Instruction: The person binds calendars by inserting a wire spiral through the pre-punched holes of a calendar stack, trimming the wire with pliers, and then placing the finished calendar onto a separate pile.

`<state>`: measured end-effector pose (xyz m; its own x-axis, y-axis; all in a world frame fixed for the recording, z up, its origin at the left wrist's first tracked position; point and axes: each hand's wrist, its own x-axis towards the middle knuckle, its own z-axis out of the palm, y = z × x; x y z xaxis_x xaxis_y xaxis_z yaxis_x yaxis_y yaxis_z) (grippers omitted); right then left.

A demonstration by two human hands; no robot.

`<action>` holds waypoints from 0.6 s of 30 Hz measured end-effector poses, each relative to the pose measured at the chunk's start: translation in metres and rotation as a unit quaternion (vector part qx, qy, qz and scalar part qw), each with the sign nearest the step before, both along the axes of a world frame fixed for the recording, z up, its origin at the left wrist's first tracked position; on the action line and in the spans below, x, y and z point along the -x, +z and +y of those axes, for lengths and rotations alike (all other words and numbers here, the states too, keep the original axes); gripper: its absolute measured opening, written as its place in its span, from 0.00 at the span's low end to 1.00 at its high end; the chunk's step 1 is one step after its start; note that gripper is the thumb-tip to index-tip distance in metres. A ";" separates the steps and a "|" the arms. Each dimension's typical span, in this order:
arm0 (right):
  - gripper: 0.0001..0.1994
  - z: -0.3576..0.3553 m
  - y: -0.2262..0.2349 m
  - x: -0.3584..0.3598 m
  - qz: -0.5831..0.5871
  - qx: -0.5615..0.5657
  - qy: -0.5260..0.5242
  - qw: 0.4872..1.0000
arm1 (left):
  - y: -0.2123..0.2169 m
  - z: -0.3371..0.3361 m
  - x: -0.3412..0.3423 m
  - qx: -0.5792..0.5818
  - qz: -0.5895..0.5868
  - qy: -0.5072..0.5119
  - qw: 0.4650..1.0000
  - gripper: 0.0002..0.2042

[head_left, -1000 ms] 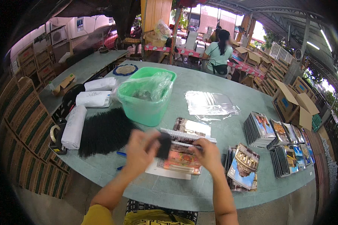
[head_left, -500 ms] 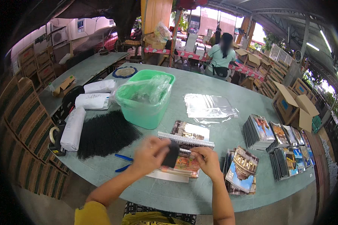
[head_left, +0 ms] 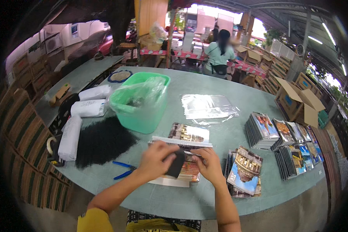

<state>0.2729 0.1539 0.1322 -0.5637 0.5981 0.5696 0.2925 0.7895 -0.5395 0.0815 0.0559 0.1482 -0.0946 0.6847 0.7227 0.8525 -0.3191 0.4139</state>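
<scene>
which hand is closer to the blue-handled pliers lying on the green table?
Left. The left hand sits just right of the blue-handled pliers, apart from them. The right hand is farther right, beyond the small black piece both hands hold.

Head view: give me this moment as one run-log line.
left hand: holds small black piece | right hand: touching piece, over spiral-bound booklets | blue pliers left on table

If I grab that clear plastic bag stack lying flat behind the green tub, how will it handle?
The clear plastic bag stack would probably flop, since it lies thin and flat. Its glossy sheen suggests the sheets may slip apart. It looks light, so pushing it across the green table should slide it easily.
</scene>
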 end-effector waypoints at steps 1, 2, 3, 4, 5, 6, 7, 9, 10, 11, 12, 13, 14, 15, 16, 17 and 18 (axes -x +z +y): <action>0.09 0.001 -0.005 -0.009 0.010 0.033 -0.001 0.999 | 0.012 0.001 -0.003 -0.065 -0.024 0.027 0.997 0.15; 0.10 0.004 -0.015 -0.013 0.080 0.135 0.043 0.987 | 0.020 0.003 -0.009 -0.126 -0.094 0.076 0.985 0.14; 0.10 0.005 -0.023 -0.015 0.104 0.199 0.050 0.973 | 0.013 0.006 -0.011 -0.024 -0.061 0.035 0.997 0.15; 0.10 0.004 -0.024 -0.011 0.127 0.260 0.060 0.955 | -0.001 0.006 -0.013 0.075 -0.025 -0.003 0.997 0.15; 0.10 0.004 -0.025 -0.009 0.151 0.316 0.067 0.934 | -0.013 0.007 -0.014 0.167 0.013 -0.045 0.985 0.15; 0.10 0.005 -0.027 -0.008 0.209 0.359 0.098 0.904 | -0.015 0.007 -0.015 0.143 -0.020 -0.064 0.987 0.14; 0.10 0.005 -0.030 -0.008 0.269 0.396 0.131 0.868 | -0.004 0.010 -0.014 0.063 -0.044 -0.046 0.996 0.14; 0.09 0.003 -0.038 -0.011 0.290 0.384 0.135 0.866 | 0.019 0.009 -0.012 -0.084 -0.096 0.004 0.992 0.14; 0.09 0.006 -0.047 -0.012 0.269 0.381 0.118 0.876 | 0.018 0.012 -0.015 -0.146 -0.167 0.046 0.974 0.14; 0.09 0.008 -0.048 -0.012 0.245 0.377 0.098 0.888 | 0.008 0.015 -0.018 -0.077 -0.119 0.016 0.990 0.14; 0.08 0.006 -0.048 -0.009 0.285 0.396 0.098 0.867 | -0.004 0.015 -0.021 -0.008 -0.070 -0.013 0.997 0.14; 0.08 0.008 -0.048 -0.011 0.268 0.396 0.079 0.875 | -0.004 0.019 -0.025 0.057 -0.014 -0.046 0.997 0.13; 0.08 0.011 -0.051 -0.015 0.252 0.395 0.060 0.882 | 0.002 0.017 -0.021 0.076 -0.017 -0.068 0.995 0.12; 0.08 0.013 -0.055 -0.019 0.235 0.393 0.040 0.888 | 0.013 0.019 -0.022 0.012 -0.052 -0.044 0.998 0.12; 0.08 0.011 -0.058 -0.017 0.245 0.391 0.061 0.885 | 0.024 0.019 -0.022 -0.047 -0.084 -0.017 0.995 0.12; 0.08 0.012 -0.060 -0.015 0.265 0.376 0.065 0.886 | 0.031 0.021 -0.024 -0.105 -0.117 0.009 0.988 0.12; 0.08 0.012 -0.060 -0.013 0.284 0.360 0.068 0.886 | 0.032 0.026 -0.033 -0.109 -0.119 0.006 0.987 0.12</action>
